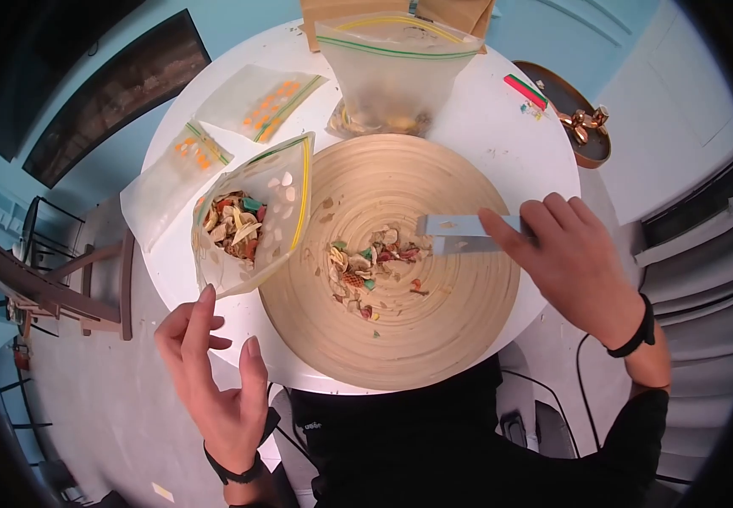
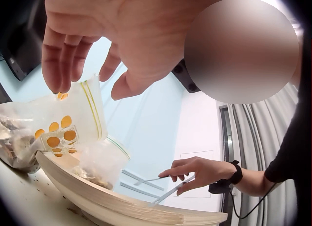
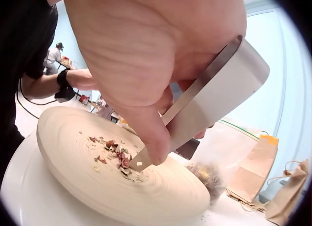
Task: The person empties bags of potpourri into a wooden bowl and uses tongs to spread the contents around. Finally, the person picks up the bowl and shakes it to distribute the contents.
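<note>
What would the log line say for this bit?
left hand: open, beside snack bag | right hand: holds metal tongs over mix pile | wooden plate

Round white table (image 1: pixel 502 127): wooden tray (image 1: pixel 434 339), zip bags (image 1: pixel 260 100), paper bag (image 1: pixel 459 12).

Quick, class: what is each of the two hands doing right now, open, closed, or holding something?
Left hand: open, fingers relaxed, holding nothing, beside the filled bag.
Right hand: gripping the metal scraper over the wooden plate.

We see a flat metal scraper (image 1: pixel 466 234) — blade low over the mixed scraps (image 1: pixel 370 264) heaped mid-way on the round wooden board (image 1: pixel 434 339).
</note>
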Available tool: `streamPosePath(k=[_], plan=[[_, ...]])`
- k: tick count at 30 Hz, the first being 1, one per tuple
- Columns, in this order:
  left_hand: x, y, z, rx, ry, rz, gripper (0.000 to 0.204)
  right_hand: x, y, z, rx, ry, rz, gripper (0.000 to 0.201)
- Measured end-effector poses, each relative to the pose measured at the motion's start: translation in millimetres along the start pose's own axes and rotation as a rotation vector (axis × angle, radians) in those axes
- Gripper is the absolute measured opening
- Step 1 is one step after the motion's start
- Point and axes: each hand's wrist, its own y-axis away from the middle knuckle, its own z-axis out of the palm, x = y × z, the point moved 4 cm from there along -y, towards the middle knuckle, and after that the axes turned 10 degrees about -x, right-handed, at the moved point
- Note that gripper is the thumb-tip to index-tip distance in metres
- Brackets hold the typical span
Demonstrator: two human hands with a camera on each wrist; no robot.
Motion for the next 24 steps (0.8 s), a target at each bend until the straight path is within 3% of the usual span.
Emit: streamPosePath(k=[3, 9, 12, 16, 18, 19, 21, 24], plan=[[4.9, -0.5, 0.2, 0.015, -0.100, 0.000, 0.062, -1.7, -1.8, 5.6, -0.046, 0.024, -0.025, 0.046], [10.0, 2.3, 1.2, -0.026, -0.072, -0.023, 0.065, -24.5, -30.2, 12.7, 0.135, -0.068, -0.147, 0.043], [7.8, 6.7, 3.2, -0.035, -0.076, 0.010, 0.061, -18.0, -24.7, 10.4, 0.152, -0.128, -0.123, 0.054], [7.0, 6.9, 7.5, -0.036, -0.018, 0.002, 0.063, 10.5, -17.5, 26.1, 0.058, -0.351, 0.043, 0.045], [5.1, 4.9, 8.5, -0.040, -0.020, 0.021, 0.064, 22.0, -20.7, 41.0, -0.319, -0.774, 0.094, 0.049], [6.5, 4.4, 8.0, -0.032, -0.016, 0.012, 0.064, 25.9, -24.2, 42.5, -0.317, -0.778, 0.103, 0.049], [8.2, 4.3, 6.5, -0.027, -0.009, 0.000, 0.064, 28.8, -31.2, 53.5, -0.511, -1.013, 0.135, 0.043], [9.5, 1.4, 4.1, -0.038, -0.078, 0.025, 0.064, 26.9, -42.4, 67.6, -0.530, -1.096, 0.159, 0.043]])
